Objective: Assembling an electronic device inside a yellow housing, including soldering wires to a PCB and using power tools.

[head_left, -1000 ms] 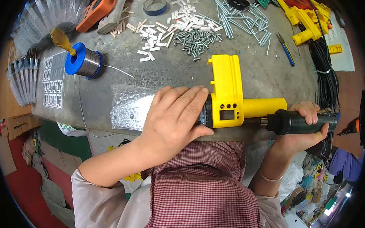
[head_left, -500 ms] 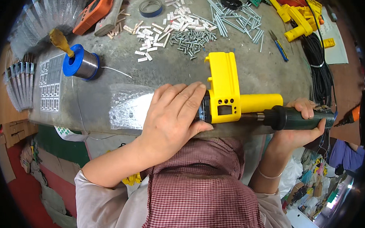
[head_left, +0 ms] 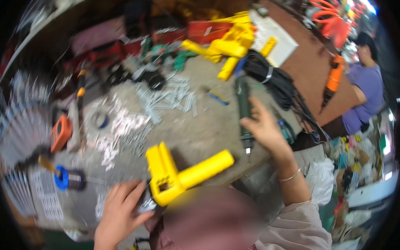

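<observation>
My left hand (head_left: 122,206) is closed round the dark, shiny end of a yellow plastic housing (head_left: 167,185) at the table's near edge. The housing has a boxy part with holes and a ribbed tube (head_left: 207,169) pointing to the right. Right of the middle, a dark green electric screwdriver (head_left: 242,100) has its bit toward the near edge. My right hand (head_left: 266,129) is beside it, thumb and fingers apart, with the fingertips at its side. The picture is smeared by motion, so I cannot make out how firmly they touch it.
Screws (head_left: 135,138), white strips (head_left: 116,122) and long metal pins (head_left: 174,93) lie across the table. A solder spool (head_left: 70,178) stands at the left. Yellow parts (head_left: 233,42) and a black cable coil (head_left: 272,79) are farther back. A person in purple (head_left: 366,95) sits at the right.
The view has swung right and far. The screwdriver's bit has come away from the yellow housing. My right hand has moved away with the screwdriver, and its fingers have opened beside it.
</observation>
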Action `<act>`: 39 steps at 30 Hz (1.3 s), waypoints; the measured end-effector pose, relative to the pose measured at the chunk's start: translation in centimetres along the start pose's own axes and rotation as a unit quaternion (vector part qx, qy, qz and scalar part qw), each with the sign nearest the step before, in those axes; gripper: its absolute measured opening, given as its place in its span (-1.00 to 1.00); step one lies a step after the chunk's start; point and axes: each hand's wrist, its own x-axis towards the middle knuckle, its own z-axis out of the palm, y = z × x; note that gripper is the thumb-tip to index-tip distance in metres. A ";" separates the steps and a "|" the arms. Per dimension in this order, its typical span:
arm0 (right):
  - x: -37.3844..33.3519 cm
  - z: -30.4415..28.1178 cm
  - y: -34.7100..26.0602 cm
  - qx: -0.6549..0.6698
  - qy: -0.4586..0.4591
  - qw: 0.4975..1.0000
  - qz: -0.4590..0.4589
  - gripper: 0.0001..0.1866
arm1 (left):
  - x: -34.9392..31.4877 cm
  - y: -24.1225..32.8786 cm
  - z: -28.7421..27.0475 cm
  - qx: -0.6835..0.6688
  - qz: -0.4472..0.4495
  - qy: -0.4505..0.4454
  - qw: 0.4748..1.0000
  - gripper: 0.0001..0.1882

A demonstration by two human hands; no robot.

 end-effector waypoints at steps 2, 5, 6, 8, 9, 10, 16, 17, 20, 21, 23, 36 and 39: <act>0.3 -0.3 -4.1 -0.075 -0.080 0.994 0.015 -0.36 | -0.7 -0.3 -3.3 -0.100 -0.004 -0.068 0.993 -0.40; 2.1 -2.8 -3.2 -0.096 -0.054 0.991 0.069 -0.54 | -0.1 -4.8 -6.5 -0.255 -0.028 -0.278 0.926 -0.52; 3.8 -3.9 -2.3 -0.083 -0.005 0.995 0.060 -0.59 | -0.2 -6.1 -5.8 -0.331 -0.093 -0.265 0.901 -0.59; 7.5 -7.4 0.9 -0.219 0.170 0.958 -0.079 -0.62 | 0.3 -8.3 -4.4 -0.323 -0.146 -0.261 0.898 -0.67; 9.4 -9.7 2.9 -0.270 0.186 0.941 -0.075 -0.57 | 1.1 -8.2 -3.8 -0.300 -0.166 -0.250 0.905 -0.71; 11.1 -11.6 5.9 -0.292 0.182 0.936 -0.074 -0.54 | 1.8 -7.8 -3.3 -0.298 -0.156 -0.256 0.906 -0.71; 13.2 -10.8 4.9 -0.382 0.023 0.923 0.030 -0.53 | 1.3 -3.5 -1.1 -0.050 -0.148 0.046 0.987 -0.69; 12.1 -10.1 4.1 -0.381 0.024 0.924 0.031 -0.53 | 0.6 -3.5 -0.9 -0.048 -0.146 0.046 0.987 -0.69; 9.3 -8.7 2.6 -0.435 0.058 0.894 -0.096 -0.54 | -0.4 -3.1 -0.4 -0.042 -0.193 0.015 0.980 -0.61; 8.5 -8.8 2.2 -0.400 0.077 0.900 -0.154 -0.49 | -0.6 -3.2 -0.2 -0.042 -0.192 0.013 0.980 -0.61; 8.3 -9.2 2.3 -0.362 0.096 0.903 -0.210 -0.43 | -1.0 -3.4 0.3 0.003 -0.140 0.059 0.988 -0.61; 10.6 -10.1 1.6 -0.345 0.098 0.933 0.012 -0.43 | -0.8 -3.5 1.8 -0.060 -0.139 0.131 0.980 -0.66; 10.2 -12.6 0.4 -0.336 0.157 0.929 -0.016 -0.58 | -0.7 -2.9 1.4 -0.052 -0.213 0.077 0.973 -0.66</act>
